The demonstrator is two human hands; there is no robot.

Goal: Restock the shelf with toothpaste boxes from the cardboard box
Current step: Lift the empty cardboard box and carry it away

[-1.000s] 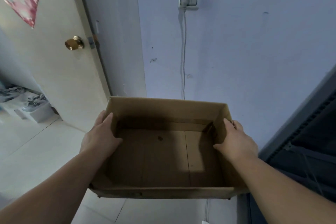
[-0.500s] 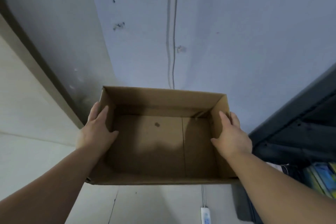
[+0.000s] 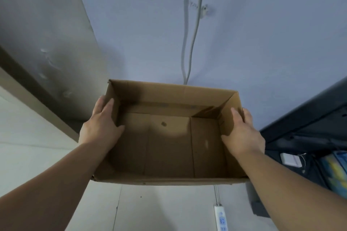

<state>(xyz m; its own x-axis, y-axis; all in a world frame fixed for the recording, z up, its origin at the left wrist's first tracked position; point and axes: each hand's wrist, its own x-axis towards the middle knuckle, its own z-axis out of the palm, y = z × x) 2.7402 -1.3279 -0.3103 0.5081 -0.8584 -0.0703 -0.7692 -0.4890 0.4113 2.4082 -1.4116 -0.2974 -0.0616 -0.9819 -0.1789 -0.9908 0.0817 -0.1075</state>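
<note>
An open brown cardboard box hangs above the floor in front of me, and nothing lies inside it. My left hand grips its left wall, thumb inside and fingers outside. On the opposite wall my right hand holds the same way. A dark metal shelf stands at the right edge, with colourful boxes on a lower level; I cannot read what they are.
A bluish wall is straight ahead, with two white cables running down it. A white power strip lies on the tiled floor below the box. A small white item sits on the shelf. A door frame is at left.
The view has tilted downward: the socket and the door knob have left the top. The box stays in both hands and sits lower, nearer the floor; the shelf's lower level has come into view.
</note>
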